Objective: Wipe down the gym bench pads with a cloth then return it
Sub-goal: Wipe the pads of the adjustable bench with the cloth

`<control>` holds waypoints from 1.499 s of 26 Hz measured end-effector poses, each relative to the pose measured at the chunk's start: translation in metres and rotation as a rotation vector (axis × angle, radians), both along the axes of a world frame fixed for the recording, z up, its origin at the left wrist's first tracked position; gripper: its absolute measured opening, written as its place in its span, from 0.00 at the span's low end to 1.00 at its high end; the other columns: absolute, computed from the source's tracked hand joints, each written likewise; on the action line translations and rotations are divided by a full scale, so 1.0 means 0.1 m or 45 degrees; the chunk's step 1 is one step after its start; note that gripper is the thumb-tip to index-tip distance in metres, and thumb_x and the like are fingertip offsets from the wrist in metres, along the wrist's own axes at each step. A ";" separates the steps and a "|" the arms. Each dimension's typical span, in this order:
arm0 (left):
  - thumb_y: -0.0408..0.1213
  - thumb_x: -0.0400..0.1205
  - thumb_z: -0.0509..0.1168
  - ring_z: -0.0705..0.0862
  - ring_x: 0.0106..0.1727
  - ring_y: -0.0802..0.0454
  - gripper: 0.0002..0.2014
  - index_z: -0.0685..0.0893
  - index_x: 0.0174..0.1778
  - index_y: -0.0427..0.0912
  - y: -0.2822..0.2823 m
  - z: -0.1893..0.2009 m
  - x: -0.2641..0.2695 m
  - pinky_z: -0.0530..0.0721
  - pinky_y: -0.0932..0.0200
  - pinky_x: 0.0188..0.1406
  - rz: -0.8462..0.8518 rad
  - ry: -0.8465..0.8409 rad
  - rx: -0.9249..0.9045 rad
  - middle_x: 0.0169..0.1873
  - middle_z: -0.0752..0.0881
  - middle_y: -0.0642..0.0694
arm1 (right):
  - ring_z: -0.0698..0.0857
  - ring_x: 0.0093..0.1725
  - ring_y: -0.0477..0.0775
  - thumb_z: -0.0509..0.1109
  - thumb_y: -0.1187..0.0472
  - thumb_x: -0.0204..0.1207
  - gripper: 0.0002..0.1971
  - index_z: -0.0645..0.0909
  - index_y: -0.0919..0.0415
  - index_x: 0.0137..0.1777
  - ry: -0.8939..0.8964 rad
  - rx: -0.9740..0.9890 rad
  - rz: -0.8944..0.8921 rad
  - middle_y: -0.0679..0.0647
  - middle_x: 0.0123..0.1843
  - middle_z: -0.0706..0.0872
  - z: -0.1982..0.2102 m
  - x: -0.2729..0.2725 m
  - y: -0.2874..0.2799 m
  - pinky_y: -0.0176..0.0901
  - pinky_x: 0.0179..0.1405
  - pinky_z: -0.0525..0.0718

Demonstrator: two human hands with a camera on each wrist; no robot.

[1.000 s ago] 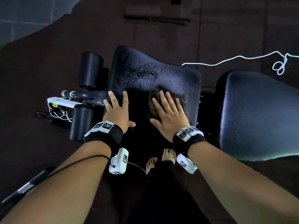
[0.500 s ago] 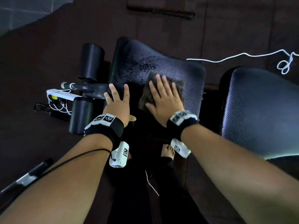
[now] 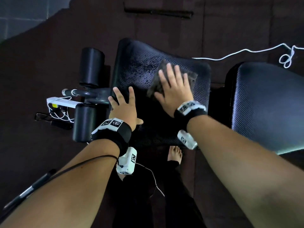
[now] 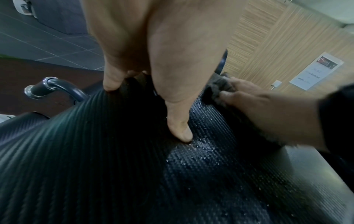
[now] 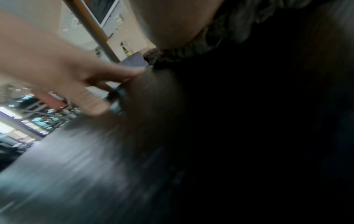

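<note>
The black textured seat pad (image 3: pixel 136 66) of the gym bench lies in front of me, with wet droplets on its middle. My right hand (image 3: pixel 174 86) lies flat with spread fingers on a dark grey cloth (image 3: pixel 192 78) and presses it onto the pad's right half. My left hand (image 3: pixel 123 106) rests flat on the pad's near left edge, fingers straight. In the left wrist view its fingertips (image 4: pixel 180 131) press on the wet pad (image 4: pixel 95 166), and the cloth (image 4: pixel 218 87) shows under the other hand. The larger back pad (image 3: pixel 266 102) stands to the right.
Two black foam rollers (image 3: pixel 91 66) and a metal bar (image 3: pixel 72 92) stick out left of the seat. A white power strip (image 3: pixel 60 102) with cables lies on the dark floor mat. A white cord (image 3: pixel 243 51) runs at the back right. My bare foot (image 3: pixel 175 153) stands below the pad.
My right hand has slid the cloth away from me and to the right across the seat pad. The left hand has stayed pressed on the near left edge.
</note>
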State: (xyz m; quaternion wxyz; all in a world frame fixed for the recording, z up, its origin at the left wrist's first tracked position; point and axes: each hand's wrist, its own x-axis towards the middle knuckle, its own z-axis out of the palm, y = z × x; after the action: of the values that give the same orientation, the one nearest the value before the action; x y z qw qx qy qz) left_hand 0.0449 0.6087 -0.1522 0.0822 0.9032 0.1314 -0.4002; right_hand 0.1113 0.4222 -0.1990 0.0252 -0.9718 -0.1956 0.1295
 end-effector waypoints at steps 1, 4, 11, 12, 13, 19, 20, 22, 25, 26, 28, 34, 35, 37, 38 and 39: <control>0.52 0.78 0.76 0.38 0.86 0.23 0.63 0.24 0.85 0.53 0.00 0.00 0.00 0.68 0.35 0.80 0.003 -0.004 -0.007 0.82 0.23 0.29 | 0.50 0.89 0.68 0.56 0.35 0.81 0.42 0.55 0.56 0.90 -0.004 0.006 0.061 0.62 0.92 0.50 0.01 -0.27 0.04 0.72 0.85 0.55; 0.50 0.80 0.76 0.36 0.86 0.24 0.62 0.24 0.85 0.54 0.02 0.02 -0.01 0.68 0.36 0.79 0.013 -0.012 -0.027 0.82 0.22 0.30 | 0.49 0.90 0.63 0.57 0.36 0.83 0.40 0.54 0.55 0.90 0.061 0.031 0.179 0.58 0.92 0.49 0.04 -1.02 -0.08 0.68 0.87 0.52; 0.51 0.79 0.75 0.36 0.86 0.24 0.63 0.22 0.84 0.55 0.00 0.06 0.03 0.71 0.36 0.78 0.015 0.033 -0.011 0.81 0.21 0.30 | 0.52 0.90 0.64 0.52 0.36 0.83 0.39 0.54 0.54 0.90 0.039 0.002 -0.166 0.59 0.92 0.50 0.08 0.15 -0.63 0.68 0.85 0.57; 0.51 0.79 0.76 0.35 0.86 0.24 0.63 0.22 0.84 0.55 0.00 0.06 0.03 0.71 0.36 0.78 0.014 0.037 -0.012 0.81 0.20 0.30 | 0.50 0.90 0.65 0.53 0.36 0.84 0.39 0.52 0.55 0.91 0.046 0.003 -0.224 0.60 0.92 0.49 0.06 0.26 -0.59 0.69 0.85 0.56; 0.51 0.79 0.76 0.36 0.86 0.24 0.64 0.22 0.84 0.55 -0.01 0.06 0.03 0.70 0.36 0.79 0.016 0.036 -0.017 0.81 0.21 0.30 | 0.50 0.90 0.66 0.54 0.37 0.84 0.40 0.52 0.56 0.91 0.046 0.006 -0.251 0.61 0.92 0.48 0.03 0.26 -0.51 0.70 0.85 0.55; 0.51 0.79 0.77 0.37 0.86 0.23 0.64 0.24 0.85 0.54 0.00 0.04 0.00 0.67 0.35 0.80 0.014 -0.011 -0.023 0.81 0.22 0.29 | 0.46 0.91 0.62 0.54 0.38 0.84 0.39 0.54 0.56 0.90 0.119 0.012 0.173 0.58 0.92 0.48 0.09 -0.95 -0.18 0.68 0.87 0.52; 0.51 0.78 0.77 0.37 0.86 0.23 0.64 0.24 0.85 0.54 0.00 0.04 0.00 0.66 0.34 0.80 0.014 -0.018 -0.026 0.81 0.22 0.28 | 0.46 0.91 0.61 0.53 0.38 0.85 0.38 0.54 0.55 0.90 0.140 0.021 0.259 0.57 0.92 0.48 0.11 -0.93 -0.23 0.67 0.87 0.52; 0.51 0.78 0.77 0.37 0.86 0.22 0.64 0.24 0.85 0.53 0.00 0.03 0.00 0.66 0.34 0.80 0.020 -0.018 -0.028 0.81 0.22 0.28 | 0.49 0.90 0.60 0.52 0.37 0.84 0.38 0.55 0.54 0.90 0.143 0.010 0.328 0.56 0.92 0.50 0.12 -0.60 -0.29 0.66 0.87 0.54; 0.52 0.78 0.76 0.38 0.86 0.22 0.64 0.24 0.85 0.53 0.00 0.03 -0.01 0.67 0.34 0.80 0.013 -0.023 -0.007 0.81 0.22 0.28 | 0.48 0.90 0.62 0.53 0.36 0.84 0.39 0.52 0.53 0.91 0.100 -0.056 0.162 0.56 0.92 0.47 0.11 0.14 -0.08 0.66 0.87 0.54; 0.53 0.78 0.76 0.38 0.86 0.22 0.63 0.25 0.85 0.52 -0.01 0.02 0.00 0.67 0.34 0.80 0.002 -0.037 0.006 0.81 0.23 0.28 | 0.46 0.90 0.62 0.53 0.35 0.85 0.39 0.50 0.53 0.91 0.109 -0.095 0.123 0.56 0.92 0.45 0.09 0.32 0.04 0.66 0.87 0.52; 0.54 0.78 0.76 0.39 0.86 0.21 0.63 0.25 0.86 0.51 -0.01 0.02 0.00 0.68 0.35 0.80 -0.008 -0.046 -0.002 0.82 0.24 0.27 | 0.44 0.90 0.62 0.54 0.35 0.85 0.40 0.47 0.52 0.91 0.129 -0.121 0.112 0.57 0.92 0.42 0.09 0.43 0.27 0.66 0.87 0.50; 0.55 0.76 0.77 0.44 0.88 0.28 0.62 0.33 0.89 0.47 0.21 0.05 -0.10 0.72 0.39 0.78 -0.033 -0.170 -0.108 0.86 0.31 0.33 | 0.43 0.91 0.59 0.56 0.36 0.84 0.40 0.51 0.51 0.91 0.164 0.035 0.328 0.54 0.92 0.45 0.13 -0.56 0.30 0.66 0.88 0.49; 0.53 0.76 0.77 0.46 0.89 0.31 0.61 0.36 0.89 0.45 0.29 0.05 -0.13 0.72 0.40 0.78 -0.028 -0.208 -0.156 0.87 0.33 0.35 | 0.45 0.91 0.58 0.56 0.36 0.84 0.38 0.53 0.50 0.91 0.171 0.066 0.342 0.53 0.92 0.47 0.13 -0.53 0.25 0.66 0.87 0.51; 0.49 0.78 0.77 0.51 0.89 0.38 0.57 0.41 0.90 0.42 0.49 0.04 -0.20 0.70 0.44 0.81 0.020 -0.250 -0.248 0.89 0.37 0.40 | 0.50 0.90 0.59 0.55 0.36 0.84 0.37 0.55 0.49 0.90 0.132 0.034 0.338 0.54 0.92 0.51 0.12 -0.20 0.24 0.66 0.86 0.56; 0.49 0.79 0.77 0.54 0.89 0.41 0.56 0.42 0.90 0.41 0.57 0.03 -0.25 0.70 0.46 0.81 0.053 -0.250 -0.270 0.89 0.39 0.41 | 0.51 0.90 0.60 0.55 0.36 0.84 0.37 0.55 0.48 0.90 0.089 0.009 0.303 0.55 0.92 0.51 0.12 0.04 0.29 0.66 0.86 0.57; 0.49 0.79 0.76 0.58 0.88 0.42 0.55 0.43 0.90 0.41 0.63 0.03 -0.30 0.72 0.48 0.79 0.095 -0.243 -0.282 0.90 0.41 0.42 | 0.50 0.90 0.61 0.54 0.36 0.85 0.37 0.54 0.48 0.90 0.079 -0.012 0.236 0.55 0.92 0.50 0.12 0.28 0.37 0.66 0.86 0.56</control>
State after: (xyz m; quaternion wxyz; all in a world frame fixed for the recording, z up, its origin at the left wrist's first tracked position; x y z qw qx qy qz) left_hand 0.0150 0.6718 -0.1490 0.2085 0.9171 0.1115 -0.3211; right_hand 0.1397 0.4593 -0.1873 0.0146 -0.9451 -0.2832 0.1622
